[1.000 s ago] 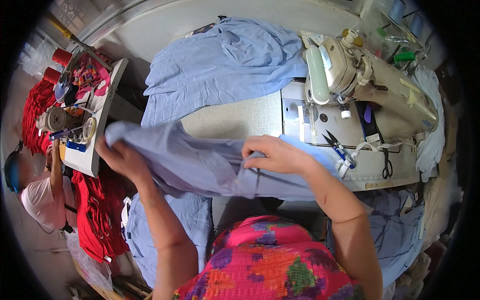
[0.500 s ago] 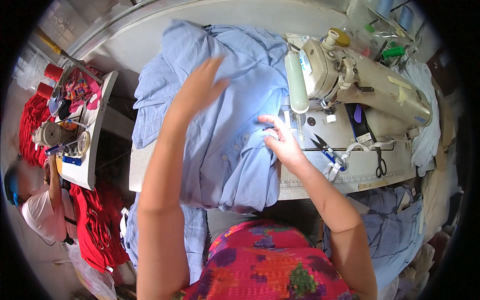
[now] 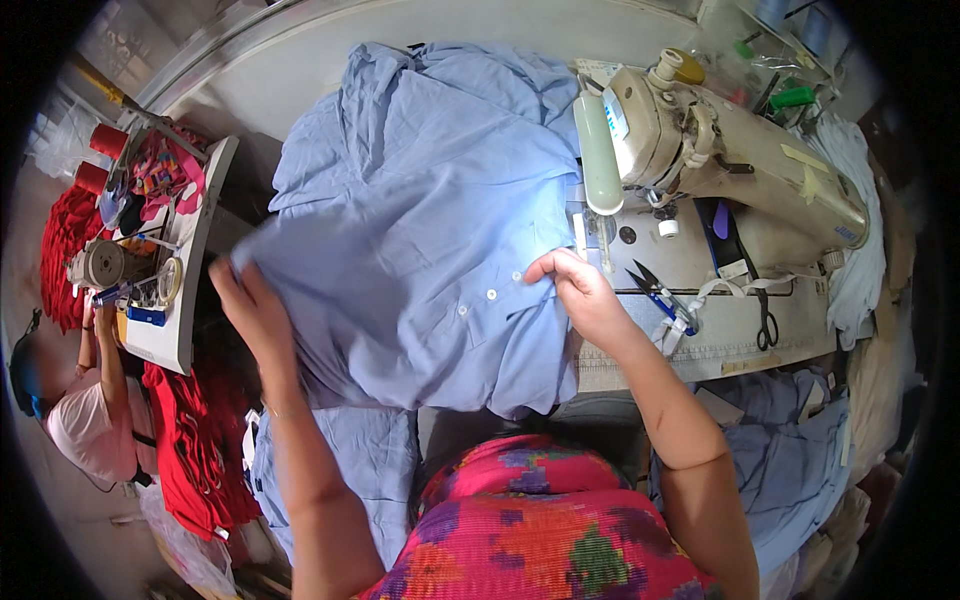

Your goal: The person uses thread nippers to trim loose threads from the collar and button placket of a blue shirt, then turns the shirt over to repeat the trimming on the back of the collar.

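Observation:
A light blue buttoned shirt [image 3: 390,270] lies spread over the sewing table, its row of small white buttons [image 3: 491,294] running near my right hand. With fingertips closed, my right hand [image 3: 588,300] pinches the cloth beside the top button. At the far left of the garment, my left hand [image 3: 258,318] grips its edge and draws the fabric out sideways; that corner is smeared by motion. More blue cloth is bunched at the far side. The sewing machine [image 3: 740,160] stands right of the shirt, its needle area close to the cloth.
Thread snips [image 3: 662,300] and black scissors [image 3: 766,325] lie on the table [image 3: 700,360] right of my right hand. Folded blue garments [image 3: 780,430] hang below. At left, a co-worker [image 3: 95,425] sits at another machine [image 3: 105,262], near red garments [image 3: 195,450].
My left hand has swept from the shirt's upper middle to its left edge, pulling the cloth leftward. My right hand has moved slightly down and closed on the fabric.

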Demonstrator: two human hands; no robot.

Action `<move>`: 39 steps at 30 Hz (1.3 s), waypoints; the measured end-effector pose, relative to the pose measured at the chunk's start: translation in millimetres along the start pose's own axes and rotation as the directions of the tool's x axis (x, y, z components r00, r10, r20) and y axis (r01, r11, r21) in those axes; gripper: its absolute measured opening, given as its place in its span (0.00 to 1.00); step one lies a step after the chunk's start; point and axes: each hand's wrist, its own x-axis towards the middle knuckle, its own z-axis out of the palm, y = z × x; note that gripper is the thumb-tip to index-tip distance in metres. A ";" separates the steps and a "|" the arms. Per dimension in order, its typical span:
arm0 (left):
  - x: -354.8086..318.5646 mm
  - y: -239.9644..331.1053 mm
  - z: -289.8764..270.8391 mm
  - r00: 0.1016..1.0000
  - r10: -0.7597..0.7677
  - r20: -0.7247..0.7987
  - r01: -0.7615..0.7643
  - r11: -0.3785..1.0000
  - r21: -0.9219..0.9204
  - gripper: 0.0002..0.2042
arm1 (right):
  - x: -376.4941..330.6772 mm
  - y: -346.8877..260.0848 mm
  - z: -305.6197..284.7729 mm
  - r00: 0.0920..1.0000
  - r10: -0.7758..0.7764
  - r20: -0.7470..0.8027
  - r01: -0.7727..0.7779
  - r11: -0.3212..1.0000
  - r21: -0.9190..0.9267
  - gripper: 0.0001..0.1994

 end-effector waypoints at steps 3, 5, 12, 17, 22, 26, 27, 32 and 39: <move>96.4 6.7 46.5 0.971 0.220 -0.092 -0.207 0.969 0.136 0.10 | -13.3 8.3 0.9 0.999 -0.004 -0.048 0.006 0.999 0.042 0.18; 140.5 39.0 76.9 0.945 0.294 -0.144 -0.283 0.954 0.097 0.11 | -22.6 9.0 4.5 0.993 -0.024 -0.114 0.017 0.998 -0.062 0.21; 111.6 57.5 149.2 0.790 0.541 0.287 -0.551 0.833 -0.052 0.12 | -34.8 -0.1 -1.4 0.971 0.228 0.064 -0.236 0.906 0.352 0.22; -17.9 111.5 65.0 0.603 0.402 0.689 -0.105 0.896 -0.431 0.20 | -42.2 4.2 -13.4 0.940 0.299 0.164 -0.335 0.723 0.604 0.26; -89.2 105.0 25.0 0.601 0.306 0.739 -0.097 0.945 -0.312 0.23 | -34.1 0.9 -9.2 0.917 0.200 0.344 -0.398 0.493 0.774 0.29; -99.8 104.2 20.9 0.663 0.243 0.708 -0.217 0.968 -0.130 0.24 | -34.2 1.9 -13.7 0.921 0.195 0.338 -0.385 0.596 0.705 0.28; -99.6 109.3 20.8 0.670 0.239 0.703 -0.262 0.962 -0.078 0.24 | -34.8 5.3 -13.5 0.938 0.198 0.285 -0.342 0.668 0.661 0.28; -117.4 147.4 30.9 0.631 0.241 0.737 0.348 0.761 -0.547 0.33 | -36.5 -14.6 -3.4 0.981 0.178 0.077 -0.194 0.880 0.433 0.25; -144.4 164.6 65.2 0.622 0.292 0.727 0.455 0.621 -0.638 0.34 | -36.6 -45.5 16.8 0.993 -0.102 0.066 0.119 0.917 -0.381 0.24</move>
